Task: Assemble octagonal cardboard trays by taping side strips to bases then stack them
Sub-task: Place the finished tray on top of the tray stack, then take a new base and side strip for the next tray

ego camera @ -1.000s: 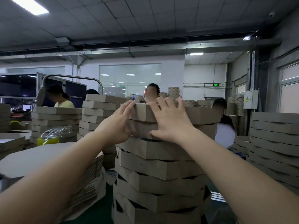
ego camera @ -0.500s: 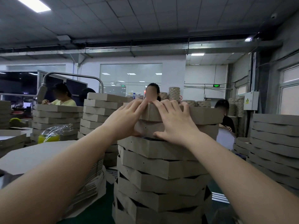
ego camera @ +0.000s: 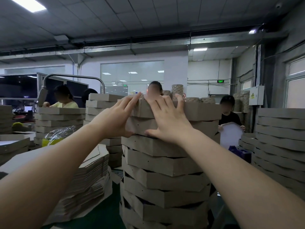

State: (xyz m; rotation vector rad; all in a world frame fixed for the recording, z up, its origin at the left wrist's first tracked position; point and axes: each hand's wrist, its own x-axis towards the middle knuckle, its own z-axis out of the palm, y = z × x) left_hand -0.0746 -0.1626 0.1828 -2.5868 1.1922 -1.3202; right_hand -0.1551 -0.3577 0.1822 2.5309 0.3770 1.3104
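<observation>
Your two forearms reach up to one near stack (ego camera: 165, 164) of at least seven octagonal trays, and what lies inside them is hidden. Your left hand (ego camera: 115, 118) and right hand (ego camera: 168, 119) lie flat, fingers straight and spread, pressing the walls of the top tray (ego camera: 203, 111) and the one beneath it. Neither hand grips. One pile of flat bases (ego camera: 92, 169) sits to the left. Farther off stand the left stacks (ego camera: 59, 119), a right stack (ego camera: 280, 138) and three workers (ego camera: 228, 116).

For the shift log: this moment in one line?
stacking | left hand flat against top tray | right hand flat against it too | stack uneven
</observation>
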